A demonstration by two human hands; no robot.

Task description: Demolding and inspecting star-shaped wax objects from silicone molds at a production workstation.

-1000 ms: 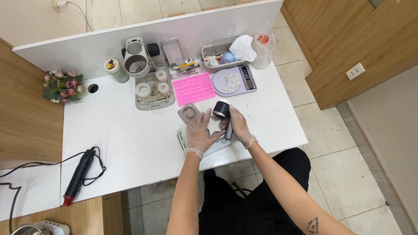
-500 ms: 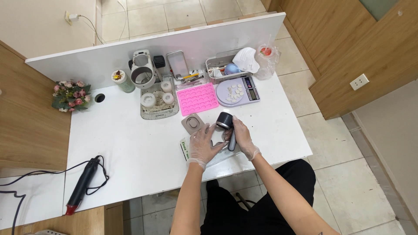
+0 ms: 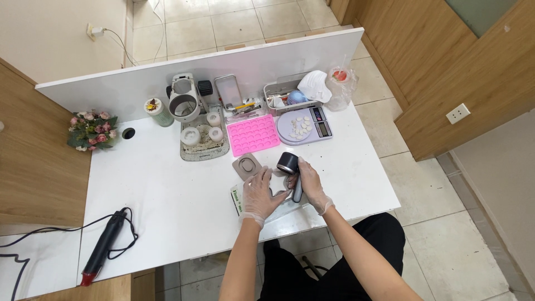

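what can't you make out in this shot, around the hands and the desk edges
Head view:
- What lies under the left hand: covered by the palm and too small.
- Lower end of the dark tool: wrapped by the right hand.
- Small pieces on the scale: too small to identify.
- Cable of the black tool: cut off by the left edge.

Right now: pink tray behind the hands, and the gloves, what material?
Pink tray: looks like matte silicone, a soft-looking sheet with rows of moulded cavities; could be plastic. Gloves on the left hand and right hand: thin, translucent, clinging film, likely vinyl or latex; the look leaves that open. The right hand grips a dark cylindrical tool, seemingly plastic or metal.
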